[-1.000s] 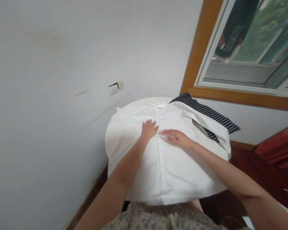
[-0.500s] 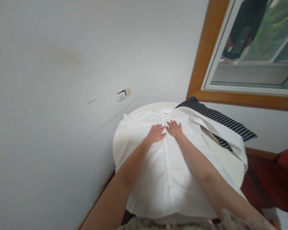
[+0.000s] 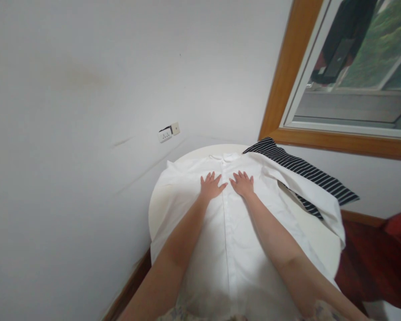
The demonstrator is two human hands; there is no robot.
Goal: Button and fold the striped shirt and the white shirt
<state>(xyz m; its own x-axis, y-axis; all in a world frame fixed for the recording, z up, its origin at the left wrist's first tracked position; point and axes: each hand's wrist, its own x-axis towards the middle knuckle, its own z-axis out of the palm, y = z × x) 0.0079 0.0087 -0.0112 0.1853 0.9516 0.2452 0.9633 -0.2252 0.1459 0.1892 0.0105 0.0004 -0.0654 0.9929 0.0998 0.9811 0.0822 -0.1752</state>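
Head view: looks down on a white shirt [image 3: 214, 249] spread front up over a round table [image 3: 322, 240], its collar [image 3: 225, 157] at the far side.
Left hand [image 3: 211, 186]: palm down on the upper shirt front, just left of the button strip [image 3: 226, 227]; fingers apart and nearly straight, gripping nothing.
Right hand [image 3: 242, 184]: palm down just right of the strip, the two hands near but apart; fingers fanned, no cloth pinched.
Sleeve [image 3: 302, 189]: the one on the right runs out over a striped cloth [image 3: 309, 173], its end at the table's right edge; how the other sleeve lies I cannot tell.
Step in hand: judging by the flat palms, pressing the shirt front smooth.
Next move: smoothing on would call for light, even pressure outward from the strip, so the cloth neither bunches nor drags.
Wall [image 3: 87, 178]: beyond the table, with a socket [image 3: 165, 135]; a window [image 3: 354, 107] is at upper right.
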